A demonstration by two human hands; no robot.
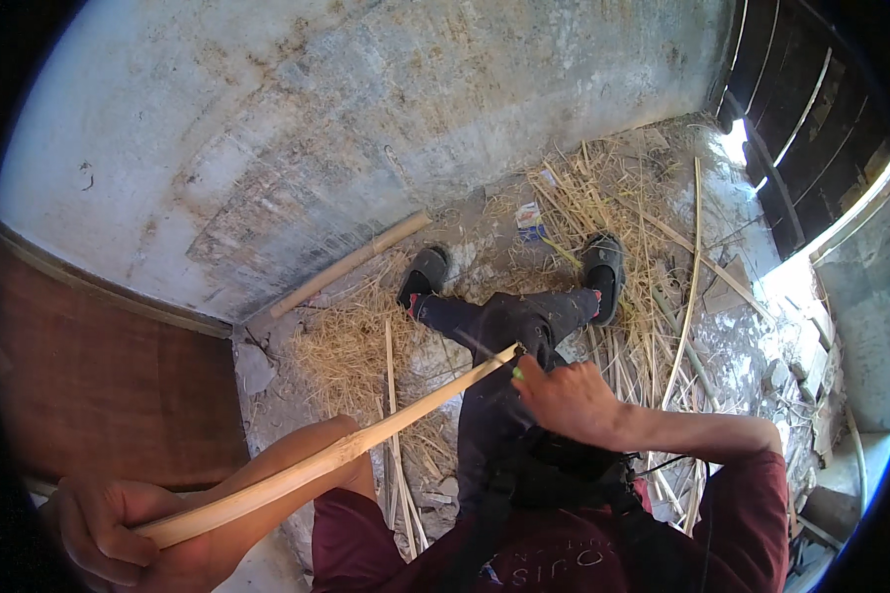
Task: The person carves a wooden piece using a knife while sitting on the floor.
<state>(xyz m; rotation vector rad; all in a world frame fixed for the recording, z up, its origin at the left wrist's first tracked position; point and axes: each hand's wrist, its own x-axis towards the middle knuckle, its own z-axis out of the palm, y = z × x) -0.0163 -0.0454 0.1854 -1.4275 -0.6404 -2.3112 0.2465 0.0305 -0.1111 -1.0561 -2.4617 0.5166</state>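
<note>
A long pale bamboo strip [346, 450] runs slantwise in front of my body, from the lower left up to my lap. My left hand [133, 529] is closed round its near end. At the far end my right hand [569, 400] is closed, with its thumb and fingers right beside the strip's tip. Something small and dark, with a bit of green, shows at those fingers; what it is I cannot make out. Dark trousers [485, 395] lie behind the strip's far end, and my two feet in dark sandals [603, 267] rest apart on the floor.
Curly shavings [341, 346] are heaped on the left, and more strips and shavings [603, 203] lie on the right. A bamboo pole [351, 262] lies along the stained wall [366, 128]. Beyond my feet is a small packet [530, 221]. A brown panel [99, 376] stands at the left.
</note>
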